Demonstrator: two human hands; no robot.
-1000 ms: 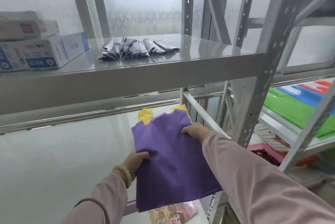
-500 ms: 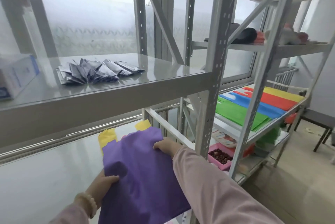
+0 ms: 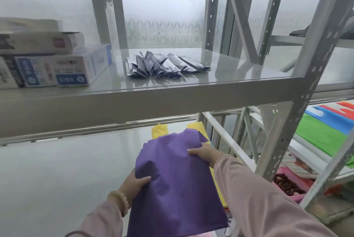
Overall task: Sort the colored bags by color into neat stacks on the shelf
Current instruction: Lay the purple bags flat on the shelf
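Observation:
A stack of purple bags (image 3: 176, 185) lies flat over the lower grey shelf (image 3: 57, 179). My left hand (image 3: 135, 184) grips its left edge, thumb on top. My right hand (image 3: 204, 153) holds the upper right edge, fingers curled over the fabric. Yellow bags (image 3: 160, 130) stick out from under the purple stack at the back, with a yellow strip along its right side. On the neighbouring rack to the right lie green bags (image 3: 323, 135), blue bags (image 3: 333, 121) and red bags (image 3: 344, 109), side by side.
The upper shelf (image 3: 172, 91) holds a fan of dark foil sachets (image 3: 164, 66) and stacked white boxes (image 3: 57, 64) at the left. A grey upright post (image 3: 298, 102) stands right of my right arm. A pink tray (image 3: 287, 183) with dark bits sits low on the right.
The view swung right and then back left. Both hands kept their grip on the purple stack, which has stayed in about the same spot on the lower shelf.

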